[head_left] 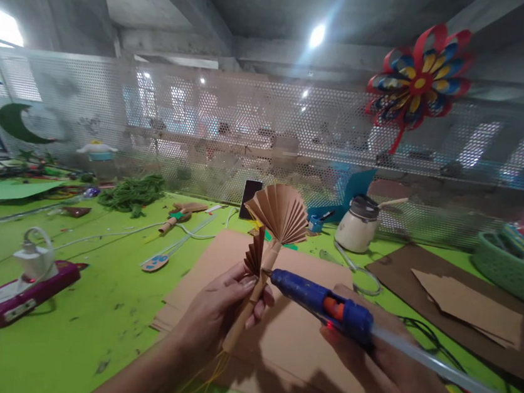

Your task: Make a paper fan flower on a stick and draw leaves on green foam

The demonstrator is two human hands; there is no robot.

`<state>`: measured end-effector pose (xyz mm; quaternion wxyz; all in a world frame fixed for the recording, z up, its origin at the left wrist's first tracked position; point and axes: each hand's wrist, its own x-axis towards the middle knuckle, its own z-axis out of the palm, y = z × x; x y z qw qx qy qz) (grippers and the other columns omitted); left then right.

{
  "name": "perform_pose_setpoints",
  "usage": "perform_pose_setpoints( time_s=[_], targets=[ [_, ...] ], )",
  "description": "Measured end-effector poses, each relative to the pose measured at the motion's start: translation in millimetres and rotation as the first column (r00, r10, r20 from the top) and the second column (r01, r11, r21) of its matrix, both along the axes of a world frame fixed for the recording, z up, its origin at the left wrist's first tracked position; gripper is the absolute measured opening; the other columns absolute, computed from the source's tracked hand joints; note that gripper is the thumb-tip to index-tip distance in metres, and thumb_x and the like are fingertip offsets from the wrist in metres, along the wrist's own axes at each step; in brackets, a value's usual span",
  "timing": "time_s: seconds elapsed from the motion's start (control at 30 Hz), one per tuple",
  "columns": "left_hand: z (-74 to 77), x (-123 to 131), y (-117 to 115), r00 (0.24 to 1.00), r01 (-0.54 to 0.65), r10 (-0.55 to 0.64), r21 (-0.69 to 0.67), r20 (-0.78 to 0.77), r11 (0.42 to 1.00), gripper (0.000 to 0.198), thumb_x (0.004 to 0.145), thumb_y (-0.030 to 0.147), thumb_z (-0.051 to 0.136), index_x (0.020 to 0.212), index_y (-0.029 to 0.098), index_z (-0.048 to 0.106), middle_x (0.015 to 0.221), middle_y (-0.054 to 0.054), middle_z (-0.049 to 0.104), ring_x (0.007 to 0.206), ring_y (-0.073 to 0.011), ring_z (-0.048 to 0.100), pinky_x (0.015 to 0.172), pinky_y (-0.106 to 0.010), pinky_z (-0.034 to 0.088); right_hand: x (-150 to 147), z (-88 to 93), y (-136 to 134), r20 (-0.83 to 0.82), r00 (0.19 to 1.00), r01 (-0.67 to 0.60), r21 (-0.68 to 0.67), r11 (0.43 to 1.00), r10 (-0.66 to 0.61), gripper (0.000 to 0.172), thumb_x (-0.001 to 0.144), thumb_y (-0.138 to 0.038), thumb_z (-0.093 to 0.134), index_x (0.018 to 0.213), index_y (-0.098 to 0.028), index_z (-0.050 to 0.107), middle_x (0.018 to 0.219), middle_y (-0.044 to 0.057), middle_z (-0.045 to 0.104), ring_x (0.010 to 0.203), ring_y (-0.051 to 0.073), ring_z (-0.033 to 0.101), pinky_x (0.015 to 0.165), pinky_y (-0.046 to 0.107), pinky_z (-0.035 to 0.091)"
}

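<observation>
My left hand [226, 296] is closed round the rolled paper stem of a brown pleated paper fan [283, 215]. A smaller, darker folded fan piece [254, 251] sits at the stem's left side, near my fingertips. Yellow strings [207, 383] hang below the stem's lower end. In my right hand [366, 360] is a blue hot glue gun [321, 301], with a long clear glue stick out of its back and a red light lit. Its nozzle tip is at the stem, close to the small fan's base; whether it touches I cannot tell.
Brown paper sheets [301, 352] lie under my hands on the green table [101, 317]. A purple power strip [23, 295] is at left. Behind stand a phone [251, 196] and a cream jar [357, 226]. At right are cardboard [396, 268] and a green basket [504, 268].
</observation>
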<state>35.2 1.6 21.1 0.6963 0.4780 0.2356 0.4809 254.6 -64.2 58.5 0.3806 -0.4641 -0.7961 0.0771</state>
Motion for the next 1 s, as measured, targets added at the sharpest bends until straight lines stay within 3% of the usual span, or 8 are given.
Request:
perform_pose_setpoints(
  time_s=[0.1,0.27,0.57,0.87,1.0],
  targets=[
    [-0.2,0.1,1.3,1.000,0.010,-0.010,0.008,0.002,1.000,0.016,0.088,0.024,0.060,0.096,0.011,0.064,0.078,-0.008,0.066,0.059,-0.0094,0.055,0.052,-0.017,0.043,-2.0,0.0,-0.7,-0.002,1.000,-0.027,-0.046,0.999,0.027,0.021,0.095,-0.037,0.049,0.093,-0.026,0.067,0.074,0.002,0.070,0.071,0.020,0.069,0.066,0.026,0.056],
    [2.0,0.3,0.6,0.999,0.033,-0.033,0.026,-0.017,0.999,0.015,0.088,0.025,0.060,0.092,0.011,0.062,0.077,-0.009,0.066,0.058,-0.0093,0.055,0.052,-0.016,0.042,-1.0,-1.8,1.1,-0.019,1.000,0.015,-0.054,0.998,-0.016,0.026,0.095,-0.039,0.046,0.081,-0.024,0.062,0.074,0.003,0.069,0.069,0.019,0.067,0.063,0.026,0.054],
    [-0.7,-1.3,1.8,0.998,0.014,-0.008,-0.116,0.056,0.993,0.024,0.084,0.021,0.062,0.107,0.012,0.058,0.075,-0.007,0.066,0.058,-0.0105,0.058,0.050,-0.015,0.042,-2.8,4.6,-2.8,-0.022,0.999,-0.043,-0.041,0.998,0.042,0.021,0.095,-0.034,0.046,0.083,-0.026,0.062,0.076,0.001,0.071,0.074,0.019,0.069,0.067,0.025,0.055],
    [0.4,-0.2,1.6,0.999,0.049,-0.048,-0.063,0.020,0.997,0.024,0.085,0.023,0.062,0.106,0.011,0.059,0.077,-0.008,0.066,0.059,-0.0103,0.058,0.053,-0.015,0.043,-3.5,-3.2,-0.4,0.017,1.000,0.010,-0.034,0.999,-0.009,0.023,0.097,-0.036,0.045,0.082,-0.023,0.057,0.078,0.003,0.069,0.071,0.018,0.066,0.063,0.025,0.052],
    [-0.9,-0.2,2.4,0.998,0.043,-0.040,-0.078,0.044,0.996,0.022,0.086,0.022,0.060,0.105,0.011,0.057,0.075,-0.008,0.065,0.059,-0.0103,0.058,0.052,-0.015,0.043,-2.7,-1.1,0.1,-0.024,0.999,-0.032,-0.027,0.999,0.031,0.019,0.096,-0.032,0.047,0.080,-0.024,0.055,0.073,0.000,0.065,0.067,0.017,0.064,0.060,0.023,0.052]
  ],
)
